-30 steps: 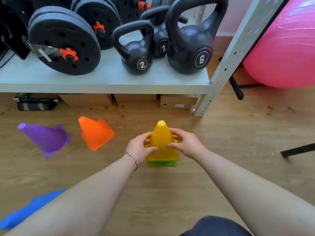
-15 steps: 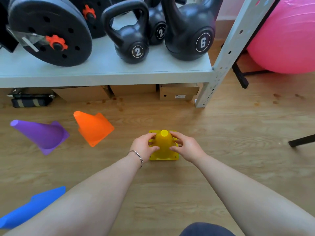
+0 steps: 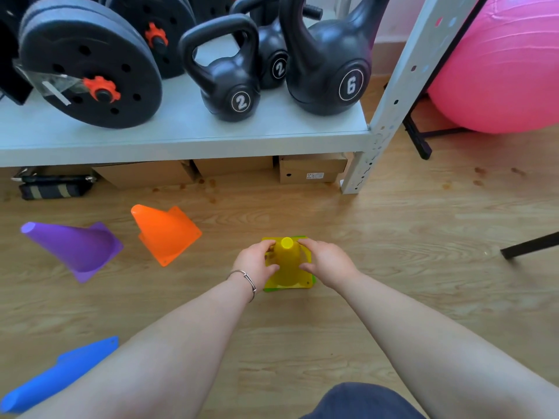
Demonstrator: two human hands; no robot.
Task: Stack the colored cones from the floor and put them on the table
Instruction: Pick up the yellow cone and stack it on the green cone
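A: Yellow cone (image 3: 287,267) upright on floor (image 3: 393,267), nested over green base (image 3: 313,279). Left hand (image 3: 255,263), right hand (image 3: 328,264) curled round its sides.

B: Probably light, thin, slick plastic. Better gripped low, by the base.

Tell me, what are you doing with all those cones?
A person is stacking plastic cones on the wooden floor. The left hand and right hand grip the upright yellow cone, which sits over a green cone whose base peeks out underneath. The orange cone, purple cone and blue cone lie tipped over, waiting.
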